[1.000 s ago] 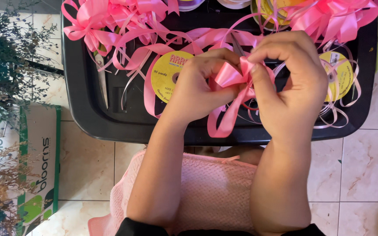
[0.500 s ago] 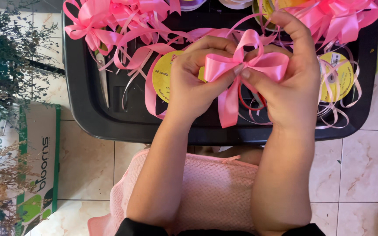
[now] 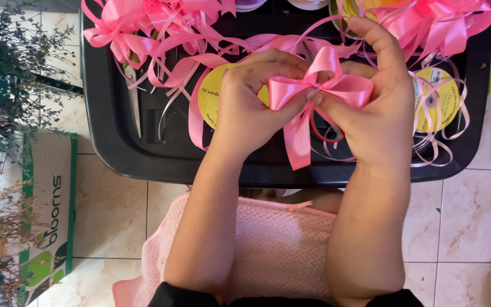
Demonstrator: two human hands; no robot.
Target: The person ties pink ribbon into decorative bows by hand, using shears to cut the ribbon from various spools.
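Observation:
A pink satin ribbon bow with loops to each side and a tail hanging down is held over a black plastic surface. My left hand pinches the bow's left loop and centre. My right hand grips the right loop, its index finger raised above the bow. Thin pink curling ribbon trails under the bow. A yellow ribbon spool lies partly hidden behind my left hand.
Finished pink bows and loose ribbon pile along the far edge. Scissors lie at the left. Another yellow spool sits at the right. Dried flowers and a green-white box stand on the tiled floor at left.
The ribbon was a small folded bunch between my fingers; the loops have been pulled out into a full bow, and my hands have spread slightly apart.

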